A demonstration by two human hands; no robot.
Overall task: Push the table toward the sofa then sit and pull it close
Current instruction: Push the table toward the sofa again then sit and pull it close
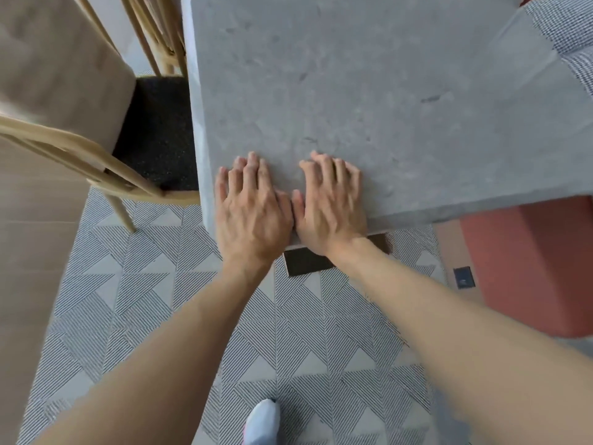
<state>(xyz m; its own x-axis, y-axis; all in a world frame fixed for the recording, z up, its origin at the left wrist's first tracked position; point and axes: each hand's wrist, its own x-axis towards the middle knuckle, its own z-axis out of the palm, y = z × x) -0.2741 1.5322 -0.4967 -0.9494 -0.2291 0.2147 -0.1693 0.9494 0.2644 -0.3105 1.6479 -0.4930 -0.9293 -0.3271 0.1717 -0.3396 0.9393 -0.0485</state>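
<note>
My left hand and right hand press flat, fingers spread, gripping nothing, on the desk, already near the sofa; sitting and pulling remain.

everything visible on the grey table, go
The table has a flat grey top with a mottled, stone or concrete look and a squared, lighter edge. The top carries only the left hand and right hand, both flat, palm down, side by side at the near edge. A dark base part shows under that edge. A wooden chair with a dark seat is tucked at its left; checked sofa fabric lies beyond the far right corner.
</note>
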